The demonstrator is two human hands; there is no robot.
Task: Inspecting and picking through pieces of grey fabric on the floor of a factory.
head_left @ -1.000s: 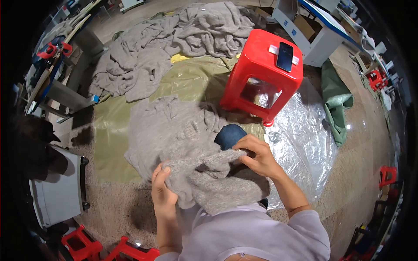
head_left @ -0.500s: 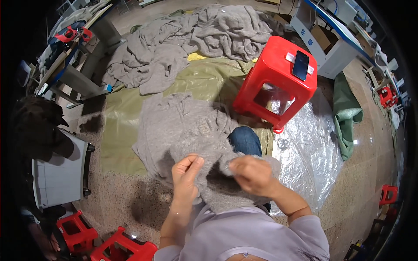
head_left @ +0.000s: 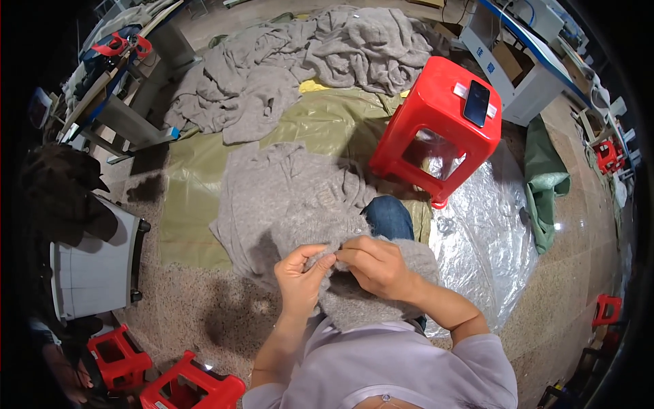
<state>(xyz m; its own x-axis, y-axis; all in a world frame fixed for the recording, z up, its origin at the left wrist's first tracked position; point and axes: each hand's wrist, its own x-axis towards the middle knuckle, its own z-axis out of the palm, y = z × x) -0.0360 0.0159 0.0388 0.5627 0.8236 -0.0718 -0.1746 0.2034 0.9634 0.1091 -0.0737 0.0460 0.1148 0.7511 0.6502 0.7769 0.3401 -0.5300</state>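
Note:
A grey-brown knitted garment (head_left: 272,184) lies across my lap and spreads forward over the olive sheet. My left hand (head_left: 302,273) pinches the edge of the knit between thumb and forefinger. Right beside it, my right hand (head_left: 375,264) is closed, its fingertips meeting the left ones at the same bit of fabric. Whether a needle or thread sits between the right fingertips is too small to make out. Below the hands the knit forms a dark fold opening.
Ahead on the right stands a red plastic stool (head_left: 443,102) with a phone (head_left: 476,103) on top. More grey knitwear (head_left: 368,48) is heaped at the back. An olive sheet (head_left: 194,204) and shiny clear plastic (head_left: 477,232) cover the floor. Red stools (head_left: 194,385) stand at the lower left.
My right hand has moved left, in to the fingertips of my left hand. The left hand keeps its pinch on the knit, and the view has shifted slightly.

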